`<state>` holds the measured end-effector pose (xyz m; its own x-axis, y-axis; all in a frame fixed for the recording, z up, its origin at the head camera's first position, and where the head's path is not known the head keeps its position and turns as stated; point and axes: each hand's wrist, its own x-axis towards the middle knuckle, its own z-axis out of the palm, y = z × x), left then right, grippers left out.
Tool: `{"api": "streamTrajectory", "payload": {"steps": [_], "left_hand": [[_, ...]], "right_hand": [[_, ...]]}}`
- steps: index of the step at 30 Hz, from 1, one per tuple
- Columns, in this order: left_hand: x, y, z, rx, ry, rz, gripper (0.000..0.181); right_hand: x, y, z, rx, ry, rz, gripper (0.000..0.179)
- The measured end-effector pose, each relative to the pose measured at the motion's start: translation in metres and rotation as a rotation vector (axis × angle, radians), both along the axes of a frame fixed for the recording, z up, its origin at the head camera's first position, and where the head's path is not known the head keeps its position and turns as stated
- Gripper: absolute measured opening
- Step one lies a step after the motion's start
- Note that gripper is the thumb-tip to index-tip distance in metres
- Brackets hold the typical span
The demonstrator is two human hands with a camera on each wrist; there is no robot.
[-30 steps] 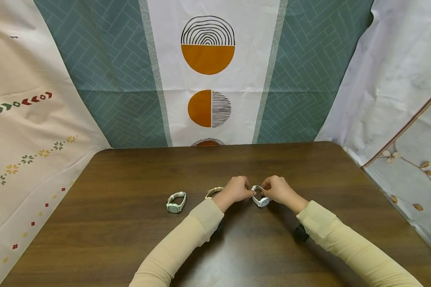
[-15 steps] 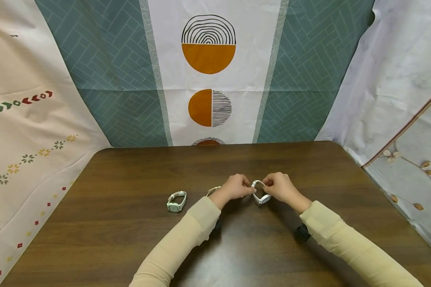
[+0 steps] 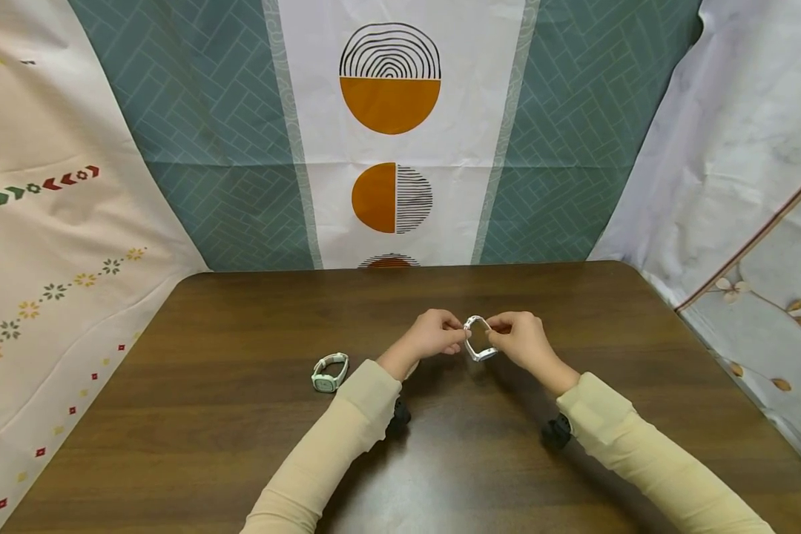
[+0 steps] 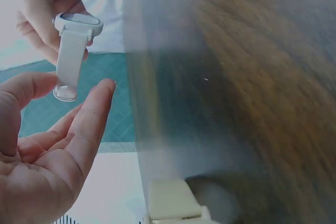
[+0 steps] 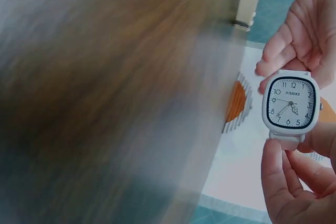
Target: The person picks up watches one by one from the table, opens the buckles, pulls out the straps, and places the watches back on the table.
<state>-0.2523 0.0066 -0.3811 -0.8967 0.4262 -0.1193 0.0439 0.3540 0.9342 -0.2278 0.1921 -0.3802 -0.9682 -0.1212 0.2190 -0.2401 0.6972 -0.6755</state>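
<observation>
- Both hands have lifted the white watch (image 3: 478, 340) off the counter (image 3: 240, 445) since a second ago, and it's now up in the air between them, further from the person than before.
- Head view: left hand (image 3: 432, 335) and right hand (image 3: 517, 340) each pinch a side of the watch band, fingers curled in. A mint-green watch (image 3: 329, 372) sits on the counter well off to the left, same spot as earlier. The cream-banded watch that showed beside the left wrist before is now hidden behind the left arm. Patterned cloths hang behind and to the sides.
- Left wrist view: pretty blurry on the counter side. The left hand (image 4: 47, 150) looks loosely spread here, fingertips just beside the dangling strap end, while the other hand's fingers (image 4: 39, 9) hold the watch case up top.
- Right wrist view: the square dial faces the camera, clamped between fingers (image 5: 278, 177) below and fingers (image 5: 294, 40) above. Counter is a brown smear.
</observation>
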Motion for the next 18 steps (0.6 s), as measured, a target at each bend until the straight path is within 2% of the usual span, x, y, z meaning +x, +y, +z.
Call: {"api": "streamTrajectory", "payload": {"steps": [9,18], "left_hand": [[-0.003,-0.002,0.001,0.126,-0.006,0.009,0.021],[-0.002,-0.008,-0.001,0.18,0.004,0.0,0.02]], "right_hand": [[0.003,-0.01,0.006,-0.103,0.023,-0.055,0.018],[0.004,-0.016,0.004,-0.223,-0.001,-0.075,0.022]]}}
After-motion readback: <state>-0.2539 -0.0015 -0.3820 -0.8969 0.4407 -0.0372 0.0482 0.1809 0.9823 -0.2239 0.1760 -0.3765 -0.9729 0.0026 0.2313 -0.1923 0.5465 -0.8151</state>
